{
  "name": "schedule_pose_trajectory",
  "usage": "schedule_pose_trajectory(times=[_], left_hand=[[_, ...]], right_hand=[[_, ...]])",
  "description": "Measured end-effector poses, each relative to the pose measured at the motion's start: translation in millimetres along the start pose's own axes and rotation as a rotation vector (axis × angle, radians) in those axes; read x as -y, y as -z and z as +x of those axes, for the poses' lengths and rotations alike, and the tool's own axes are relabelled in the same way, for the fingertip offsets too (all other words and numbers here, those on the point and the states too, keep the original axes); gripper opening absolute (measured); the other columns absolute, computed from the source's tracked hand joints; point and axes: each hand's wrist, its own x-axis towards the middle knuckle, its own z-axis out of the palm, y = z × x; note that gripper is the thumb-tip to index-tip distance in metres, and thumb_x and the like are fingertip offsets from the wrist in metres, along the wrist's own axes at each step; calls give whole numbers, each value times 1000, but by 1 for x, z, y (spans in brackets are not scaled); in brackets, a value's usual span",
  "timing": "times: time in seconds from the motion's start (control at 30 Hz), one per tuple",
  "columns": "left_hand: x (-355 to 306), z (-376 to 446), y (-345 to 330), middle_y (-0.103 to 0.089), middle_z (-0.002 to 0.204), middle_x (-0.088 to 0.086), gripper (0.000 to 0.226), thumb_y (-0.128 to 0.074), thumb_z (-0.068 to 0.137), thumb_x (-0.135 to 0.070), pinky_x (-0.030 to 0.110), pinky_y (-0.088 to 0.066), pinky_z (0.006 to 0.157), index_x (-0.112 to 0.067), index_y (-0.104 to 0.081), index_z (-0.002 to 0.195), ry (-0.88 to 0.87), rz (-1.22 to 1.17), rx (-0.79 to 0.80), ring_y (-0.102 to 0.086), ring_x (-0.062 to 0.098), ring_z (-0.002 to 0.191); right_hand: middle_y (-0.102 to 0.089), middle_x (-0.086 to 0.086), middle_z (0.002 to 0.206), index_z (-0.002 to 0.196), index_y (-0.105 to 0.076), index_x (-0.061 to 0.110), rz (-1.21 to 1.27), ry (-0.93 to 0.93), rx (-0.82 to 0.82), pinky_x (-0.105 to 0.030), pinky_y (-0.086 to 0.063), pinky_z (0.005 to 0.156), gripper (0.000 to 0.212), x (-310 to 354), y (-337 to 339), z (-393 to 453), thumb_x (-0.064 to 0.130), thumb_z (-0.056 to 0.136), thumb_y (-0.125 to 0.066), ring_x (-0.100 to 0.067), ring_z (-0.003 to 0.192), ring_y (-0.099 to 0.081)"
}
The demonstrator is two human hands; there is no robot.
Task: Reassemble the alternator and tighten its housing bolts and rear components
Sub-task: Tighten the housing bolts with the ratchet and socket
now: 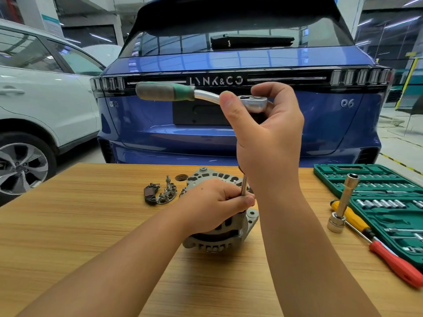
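Grey cast metal marks the alternator (pixel 219 216), which is lying at the centre of the frame on the bench (pixel 91 225), well in from every edge. A ratchet (pixel 201 94) is being held high above it by the right hand (pixel 263 131), whose grip is being kept curled around the ratchet head, thumb on the near side. From that head a long extension (pixel 244 186) is being run straight down to a housing bolt on the alternator's right flank; the drop itself is mostly hidden behind the palm. The left hand (pixel 215 202) is resting on top of the alternator, its grip pinched around the lower part of the extension, probably so that the socket is kept seated and the shaft upright while the bolt is being turned.

Just left of the alternator, the rear parts (pixel 160 194) are waiting, not yet fitted. At the right of the frame a socket case (pixel 377 191) is lying open, with a deep socket (pixel 343 202) and screwdrivers (pixel 375 239) beside it. The ratchet handle is pointing towards the upper left, where open air is leaving room for a full swing.
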Motion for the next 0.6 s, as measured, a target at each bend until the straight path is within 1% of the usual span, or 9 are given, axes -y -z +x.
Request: schedule_pose_trajectory(times=[0.07, 0.13, 0.23, 0.3, 0.33, 0.37, 0.43, 0.53, 0.6], left_hand=[[0, 0, 0, -63, 67, -2, 30, -48, 100, -56, 18, -42, 52, -39, -72, 93, -11, -14, 0, -48, 3, 51], [1, 0, 0, -64, 69, -2, 27, -48, 100, -56, 20, -44, 54, -47, -69, 85, -18, -7, -2, -50, 6, 53], [1, -1, 0, -65, 69, -6, 28, -50, 100, -54, 17, -44, 53, -61, -63, 76, -35, -13, 9, -51, 5, 53], [2, 1, -1, -68, 76, -1, 24, -49, 99, -56, 25, -50, 58, -58, -66, 82, -29, -5, 6, -57, 10, 60], [2, 2, -1, -68, 78, 0, 24, -48, 99, -58, 30, -52, 60, -55, -68, 86, -22, -1, -2, -60, 13, 64], [3, 2, -1, -68, 77, -1, 25, -48, 98, -59, 30, -51, 59, -54, -69, 86, -19, 3, -8, -60, 12, 63], [3, 4, -1, -66, 74, -5, 25, -47, 97, -62, 24, -48, 55, -55, -68, 85, -13, 6, -10, -56, 5, 57], [4, 4, -1, -73, 94, -3, 38, -45, 93, -69, 37, -57, 68, -44, -71, 106, 29, 23, -9, -64, 13, 75], [5, 4, -1, -74, 103, -3, 41, -46, 92, -70, 40, -58, 75, -42, -71, 109, 38, 24, -7, -65, 15, 82]], right_hand=[[-60, 13, 78, 99, -56, 21, -43, 28, -8, -14, -48, 65, 27, -2, -2, 1, 24, 87, -80, 3, 69, -59], [-60, 16, 74, 97, -56, 20, -107, 65, -5, -19, -50, 66, 26, -3, -3, 3, 25, 88, -80, 1, 69, -60], [-60, 21, 67, 93, -53, 20, -231, 125, 19, -19, -46, 56, 25, -3, -3, 5, 25, 88, -76, -1, 61, -56], [-60, 23, 70, 93, -54, 21, -239, 102, 43, -19, -46, 55, 20, -4, -3, 6, 23, 89, -74, -3, 59, -55], [-61, 19, 69, 92, -56, 21, -189, 63, 49, -21, -47, 55, 18, -5, -2, 7, 20, 89, -74, -5, 59, -55], [-62, 14, 70, 91, -58, 22, -113, 14, 45, -25, -49, 56, 16, -5, 0, 8, 16, 90, -73, -8, 59, -57], [-68, 4, 75, 92, -62, 21, 69, -121, 52, -25, -49, 56, 15, -4, 7, 11, 9, 92, -71, -14, 60, -59], [-75, -8, 89, 101, -63, 19, 392, -414, 228, -23, -40, 55, 10, -2, 21, 21, 12, 95, -64, -12, 57, -53], [-74, -11, 99, 105, -59, 20, 585, -569, 360, -28, -33, 63, 15, -3, 31, 28, 23, 91, -61, -13, 63, -54]])
